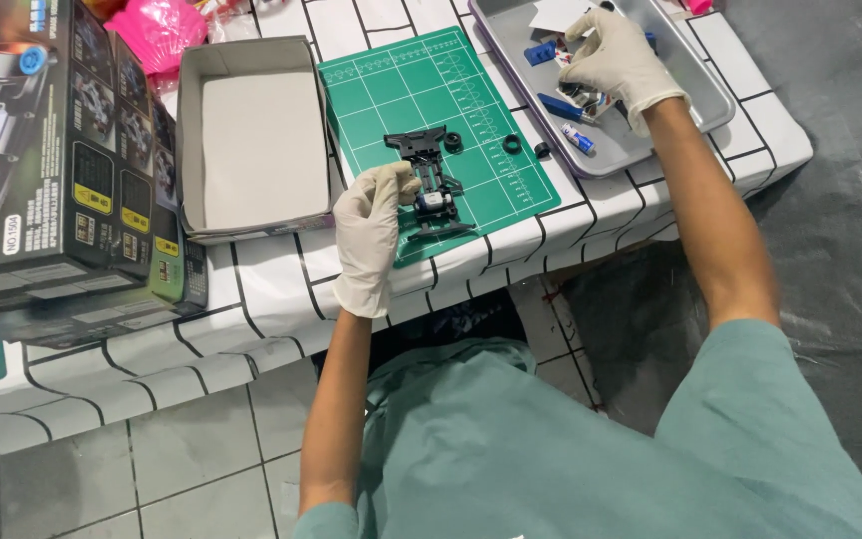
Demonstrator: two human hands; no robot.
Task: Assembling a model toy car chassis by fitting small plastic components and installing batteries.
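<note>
I see left hand (369, 232) fingers pinching the black chassis (431, 185) on the green mat (391, 80); right hand (614, 62) in the tray (695, 75), fingers curled over small parts, grip unclear.

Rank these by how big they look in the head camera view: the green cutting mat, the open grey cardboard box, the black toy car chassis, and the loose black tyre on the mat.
Largest to smallest:
1. green cutting mat and open grey cardboard box, too alike in apparent size to rank
2. black toy car chassis
3. loose black tyre
</note>
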